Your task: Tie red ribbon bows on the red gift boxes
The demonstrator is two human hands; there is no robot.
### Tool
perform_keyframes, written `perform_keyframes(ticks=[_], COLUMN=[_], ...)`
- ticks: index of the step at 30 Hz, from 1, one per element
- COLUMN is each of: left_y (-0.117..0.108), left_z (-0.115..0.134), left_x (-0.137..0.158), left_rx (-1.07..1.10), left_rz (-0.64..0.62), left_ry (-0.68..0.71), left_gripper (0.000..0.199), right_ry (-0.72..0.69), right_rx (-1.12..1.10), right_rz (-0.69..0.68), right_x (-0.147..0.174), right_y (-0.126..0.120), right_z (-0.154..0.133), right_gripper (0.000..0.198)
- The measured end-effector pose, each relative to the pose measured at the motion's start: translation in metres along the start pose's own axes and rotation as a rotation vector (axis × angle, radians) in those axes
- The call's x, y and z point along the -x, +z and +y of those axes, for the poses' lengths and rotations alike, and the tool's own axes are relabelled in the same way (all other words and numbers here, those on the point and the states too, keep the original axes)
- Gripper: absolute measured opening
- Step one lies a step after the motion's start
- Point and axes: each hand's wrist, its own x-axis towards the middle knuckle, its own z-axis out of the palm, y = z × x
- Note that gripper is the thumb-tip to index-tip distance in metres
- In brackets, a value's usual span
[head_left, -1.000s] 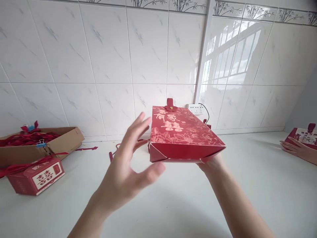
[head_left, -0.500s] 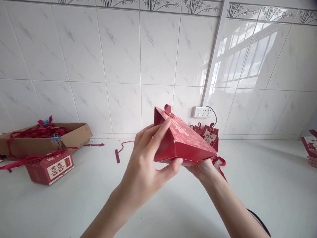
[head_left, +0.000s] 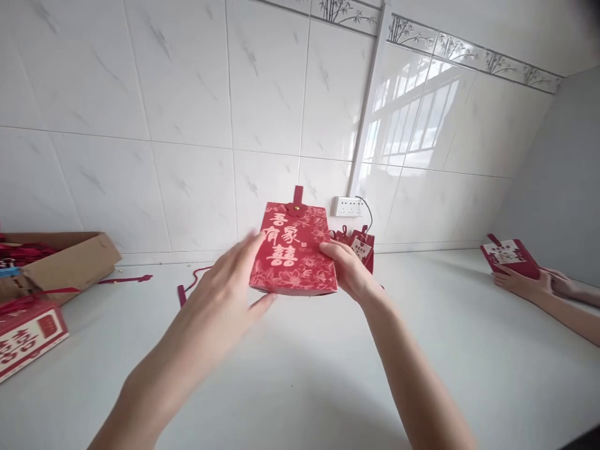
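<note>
A red gift box (head_left: 300,250) with pale Chinese characters, a flower print and a strap loop at its top is held up over the table, its printed face turned to me. My right hand (head_left: 354,269) grips its right edge, thumb on the front and the other fingers behind. At the box's left edge is my left hand (head_left: 229,281), slightly blurred, with fingers stretched out and thumb apart near the bottom corner. Whether its fingertips press on the box is hard to tell.
Left stand a cardboard carton (head_left: 70,259) of red ribbons and a red-and-white box (head_left: 35,334). A strap (head_left: 126,279) and a corded tag (head_left: 182,295) lie nearby. Finished-looking red boxes (head_left: 363,244) stand behind my right hand. Far right, another person's hands (head_left: 525,281) hold a similar box (head_left: 513,256).
The box has turned from a tilted side-and-bottom view to its printed front facing me. My left hand has shifted from its near corner to its left edge. The view has swung right.
</note>
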Motion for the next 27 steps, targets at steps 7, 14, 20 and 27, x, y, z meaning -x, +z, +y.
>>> perform_keyframes(ticks=[7,14,20,27], left_y=[-0.001,-0.002,-0.002,-0.006], left_z=[0.007,0.009,0.011,0.024], left_x=[0.002,0.004,0.005,0.008], left_rx=[-0.048,-0.01,0.0,0.025], left_rz=[0.015,-0.041,-0.117,-0.251], left_ry=[-0.044,0.005,0.016,0.055], left_gripper=[0.053,0.043,0.042,0.043], right_ry=[0.205,0.485,0.62,0.613], right_rx=[0.918,1.073,1.112,1.195], right_rz=[0.506,0.645,0.656,0.692], right_x=[-0.02,-0.027,-0.025,-0.024], right_y=[-0.068,-0.104,-0.112,-0.104], right_z=[0.026,0.087,0.108,0.1], right_gripper=[0.027,0.056,0.074,0.058])
